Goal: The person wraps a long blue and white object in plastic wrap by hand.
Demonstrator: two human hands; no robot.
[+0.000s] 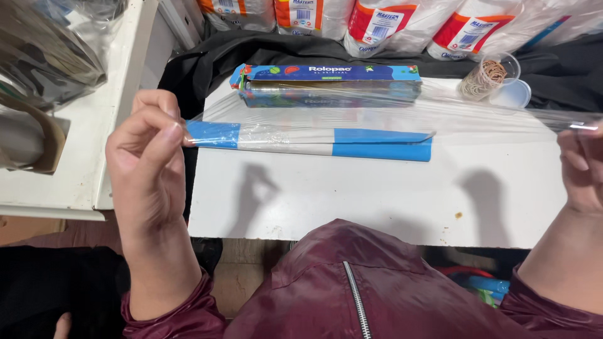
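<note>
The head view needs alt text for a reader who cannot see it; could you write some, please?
Left hand and right hand stretch clear cling film over a white table, each pinching an end. Its dispenser box and a blue-and-white flat strip lie beyond.

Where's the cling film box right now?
The cling film box lies at the far edge of the white table, left of the tub of rubber bands.

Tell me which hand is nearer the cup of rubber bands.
Right. The right hand is just below the cup, near the table's right edge; the left hand is far across, at the left edge.
</note>
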